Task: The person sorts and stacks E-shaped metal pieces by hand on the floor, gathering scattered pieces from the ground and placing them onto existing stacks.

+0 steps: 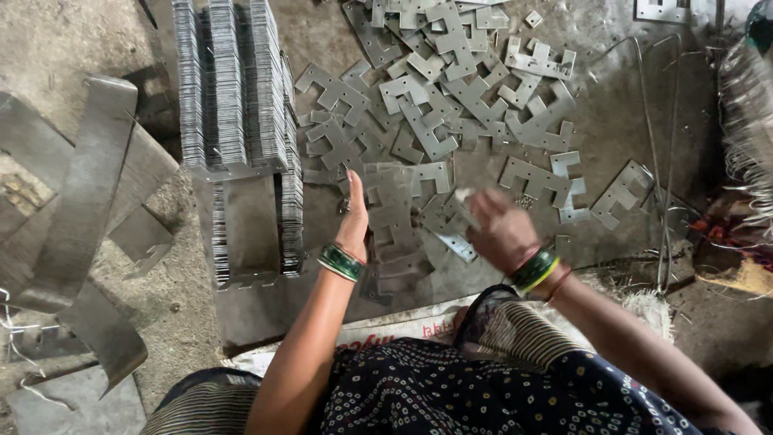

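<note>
Dusty concrete workshop floor [612,121], person seated on a printed sack [386,326], looking straight down.

Work piece: a pile of stamped E-shaped steel plates [394,229] lying flat on the floor directly in front of the knees, plates overlapping in a rough column. Left hand [354,217] stands edge-on against the pile's left side, fingers straight and together, touching the plates, not gripping. Right hand [499,229] is motion-blurred just right of the pile; fingers look curled around a small bright plate [460,196], but whether they actually clamp it I cannot tell. Green bangles on both wrists.

Outward: loose scatter of the same plates [451,89] across the floor beyond the pile. Left of it, dense upright stacks of plates [233,97] packed on edge in rows. Far left, curled sheet-metal offcut strips [88,201]. Right side, bent wire rods [656,137].

Judgement on doing it well: keep the left palm as a flat stop, drop each plate with notches facing the same way, square edges before the pile gets tall. Stamped edges look sharp, so handle by flats.
</note>
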Tool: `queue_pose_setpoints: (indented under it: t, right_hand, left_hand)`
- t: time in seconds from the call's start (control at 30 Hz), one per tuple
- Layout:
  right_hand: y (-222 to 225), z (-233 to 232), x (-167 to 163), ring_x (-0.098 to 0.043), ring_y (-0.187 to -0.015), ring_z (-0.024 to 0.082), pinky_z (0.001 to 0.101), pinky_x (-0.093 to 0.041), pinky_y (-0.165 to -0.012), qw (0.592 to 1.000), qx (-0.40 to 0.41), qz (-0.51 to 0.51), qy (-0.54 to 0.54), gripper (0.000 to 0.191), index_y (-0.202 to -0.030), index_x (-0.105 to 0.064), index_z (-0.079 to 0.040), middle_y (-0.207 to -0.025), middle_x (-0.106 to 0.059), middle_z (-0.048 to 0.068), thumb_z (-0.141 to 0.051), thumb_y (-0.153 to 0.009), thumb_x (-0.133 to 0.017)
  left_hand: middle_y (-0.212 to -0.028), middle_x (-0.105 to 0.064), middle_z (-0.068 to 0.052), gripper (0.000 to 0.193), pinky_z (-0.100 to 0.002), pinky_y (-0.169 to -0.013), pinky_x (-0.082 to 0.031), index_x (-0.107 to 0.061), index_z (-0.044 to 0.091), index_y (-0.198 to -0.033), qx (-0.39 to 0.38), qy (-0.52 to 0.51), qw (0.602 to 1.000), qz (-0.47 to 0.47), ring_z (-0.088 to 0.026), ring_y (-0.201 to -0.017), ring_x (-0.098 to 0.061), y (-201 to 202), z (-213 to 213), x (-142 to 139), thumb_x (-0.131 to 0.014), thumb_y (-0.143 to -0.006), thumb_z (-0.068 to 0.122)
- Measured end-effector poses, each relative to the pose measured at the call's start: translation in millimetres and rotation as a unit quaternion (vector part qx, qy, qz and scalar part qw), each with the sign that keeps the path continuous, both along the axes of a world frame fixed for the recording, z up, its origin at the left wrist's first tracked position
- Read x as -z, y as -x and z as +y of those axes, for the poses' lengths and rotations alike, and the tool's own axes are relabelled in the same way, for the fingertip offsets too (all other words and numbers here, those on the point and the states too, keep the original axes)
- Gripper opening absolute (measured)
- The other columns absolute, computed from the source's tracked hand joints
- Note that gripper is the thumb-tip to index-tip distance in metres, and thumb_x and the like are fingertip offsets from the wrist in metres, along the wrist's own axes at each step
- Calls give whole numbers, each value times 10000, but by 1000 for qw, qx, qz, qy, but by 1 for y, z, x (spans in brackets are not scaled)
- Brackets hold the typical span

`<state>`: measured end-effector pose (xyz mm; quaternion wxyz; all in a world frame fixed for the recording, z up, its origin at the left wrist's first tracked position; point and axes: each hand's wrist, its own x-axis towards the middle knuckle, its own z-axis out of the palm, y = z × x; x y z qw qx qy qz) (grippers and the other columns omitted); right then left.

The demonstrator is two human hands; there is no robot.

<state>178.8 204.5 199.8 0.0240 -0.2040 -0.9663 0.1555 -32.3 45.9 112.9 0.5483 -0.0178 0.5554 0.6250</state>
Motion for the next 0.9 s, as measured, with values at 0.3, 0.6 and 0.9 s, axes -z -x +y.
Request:
queue_pose_setpoints:
  t: [0.3, 0.6, 0.9]
  right_hand:
    - [-23, -20, 66, -651, -975, 334, 427, -598, -745, 977, -17, -206, -53, 421, -1234, -508, 56, -1106, -612, 187, -115, -851, -547]
    - [-24, 11, -11, -626, -1258, 378, 549, -512, -1095, 965, -90, 184, -164, 520, -1253, -516, -43, -1320, -615, 195, 8, -735, -525]
    - [-35, 11, 84, -613, -1114, 391, 476, -561, -879, 994, 51, -95, -18, 524, -1267, -535, 4, -1196, -607, 223, -127, -765, -610]
  left_hand:
    - [-1479, -480, -82, 1077, -490, -1065, -453, -345, 160, -1576, -23, -87, 988, -125, -262, -1272, -529, -5, -11, -27, -359, -797, 904]
    - [-1524, -319, -102, 975, -515, -1133, -289, -233, 133, -1595, 64, -104, 991, -49, -282, -1337, -328, -20, -9, 23, -399, -908, 806]
    - [-1729, 93, 39, 1038, -489, -1220, -8, 64, 269, -1626, 41, -12, 999, 30, -183, -1571, 92, -32, -5, 20, -262, -829, 847]
